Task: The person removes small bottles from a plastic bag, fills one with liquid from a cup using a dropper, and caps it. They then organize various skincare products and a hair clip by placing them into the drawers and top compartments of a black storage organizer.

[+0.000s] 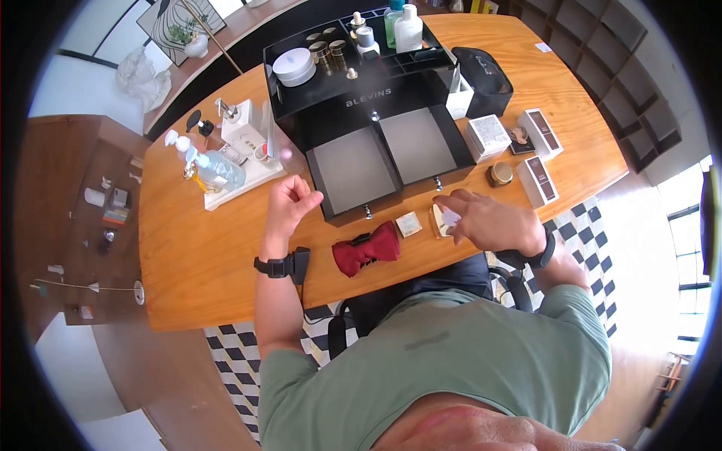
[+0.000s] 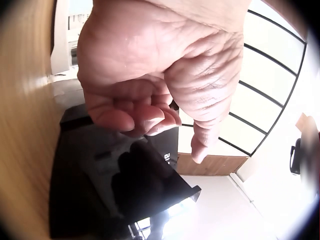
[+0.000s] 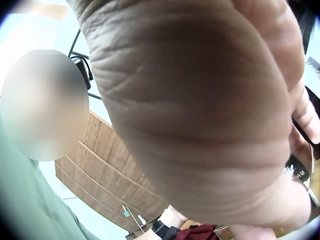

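My left hand (image 1: 289, 204) is raised beside the left drawer's front corner, fingers loosely curled and holding nothing; the left wrist view shows the palm (image 2: 145, 45) close up. At the table's front edge my right hand (image 1: 492, 223) holds a small gold-edged glass bottle (image 1: 439, 224) between thumb and fingers. In the right wrist view the thumb base hides most of it, leaving a dark label (image 3: 299, 171). A small cream box (image 1: 408, 224) and a dark red bow tie (image 1: 367, 249) lie left of it. The black organizer's two drawers (image 1: 353, 169) stand pulled out, grey-lined, with nothing inside.
Cosmetic bottles (image 1: 408, 30) and a round white container (image 1: 294, 66) stand in the organizer's top. Pump bottles (image 1: 222, 169) sit on a white tray (image 1: 248, 184) at left. White boxes (image 1: 538, 182), a gold-lidded jar (image 1: 499, 174) and a black bag (image 1: 481, 79) lie to the right.
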{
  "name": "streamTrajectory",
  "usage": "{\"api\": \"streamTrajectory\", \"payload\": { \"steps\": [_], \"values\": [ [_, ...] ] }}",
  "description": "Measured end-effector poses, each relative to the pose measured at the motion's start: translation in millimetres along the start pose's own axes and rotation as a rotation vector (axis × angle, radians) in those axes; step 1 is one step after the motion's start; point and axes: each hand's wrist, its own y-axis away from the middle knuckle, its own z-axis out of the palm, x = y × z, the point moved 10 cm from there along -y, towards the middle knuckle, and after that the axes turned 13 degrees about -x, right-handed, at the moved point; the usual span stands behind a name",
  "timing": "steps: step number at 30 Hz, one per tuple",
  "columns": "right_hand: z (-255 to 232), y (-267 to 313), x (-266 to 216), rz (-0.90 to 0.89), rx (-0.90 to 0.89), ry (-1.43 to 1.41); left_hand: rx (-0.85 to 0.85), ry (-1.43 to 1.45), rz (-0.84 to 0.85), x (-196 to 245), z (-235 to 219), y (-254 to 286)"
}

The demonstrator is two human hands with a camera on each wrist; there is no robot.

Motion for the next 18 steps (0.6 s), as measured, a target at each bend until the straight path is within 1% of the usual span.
{"api": "streamTrajectory", "payload": {
  "steps": [1, 2, 3, 5, 6, 7, 8, 9, 10, 11, 12, 13, 14, 15, 16, 17, 18],
  "values": [
    [3, 0, 1, 0.0, 0.007, -0.003, -0.013, -0.038, -0.034, -1, 0, 2],
    [1, 2, 1, -0.022, 0.068, 0.01, -0.017, -0.043, -0.036, 2, 1, 4],
    [-2, 4, -1, -0.044, 0.126, 0.023, -0.079, -0.083, -0.081, 6, 10, 3],
    [-4, 6, 0, -0.04, 0.146, -0.001, -0.191, -0.192, -0.171, 7, 21, 7],
    [-6, 8, 0, -0.034, 0.161, -0.023, -0.195, -0.193, -0.178, 12, 22, 7],
    [-6, 9, 0, -0.033, 0.161, -0.031, -0.25, -0.294, -0.183, 18, 30, 7],
    [-10, 11, 2, -0.049, 0.194, -0.104, -0.307, -0.393, -0.187, 20, 37, 8],
    [-13, 13, 4, -0.063, 0.227, -0.176, -0.313, -0.39, -0.192, 18, 37, 8],
    [-11, 13, 6, -0.06, 0.226, -0.182, -0.285, -0.43, -0.209, 16, 34, 9],
    [-16, 15, 6, -0.079, 0.284, -0.204, -0.257, -0.469, -0.224, 14, 31, 8],
    [-21, 18, 7, -0.098, 0.342, -0.225, -0.262, -0.464, -0.225, 14, 33, 7],
    [-20, 18, 8, -0.092, 0.34, -0.23, -0.228, -0.484, -0.223, 15, 32, 7],
    [-24, 22, 10, -0.108, 0.397, -0.29, -0.194, -0.504, -0.219, 16, 31, 6],
    [-29, 25, 13, -0.122, 0.454, -0.35, -0.201, -0.499, -0.219, 9, 30, 5],
    [-29, 25, 13, -0.113, 0.453, -0.353, -0.158, -0.484, -0.177, 3, 23, 5],
    [-33, 27, 19, -0.061, 0.494, -0.388, -0.115, -0.467, -0.135, -1, 18, 5],
    [-36, 30, 26, -0.009, 0.535, -0.423, -0.12, -0.462, -0.135, -2, 20, 3]
  ]
}}
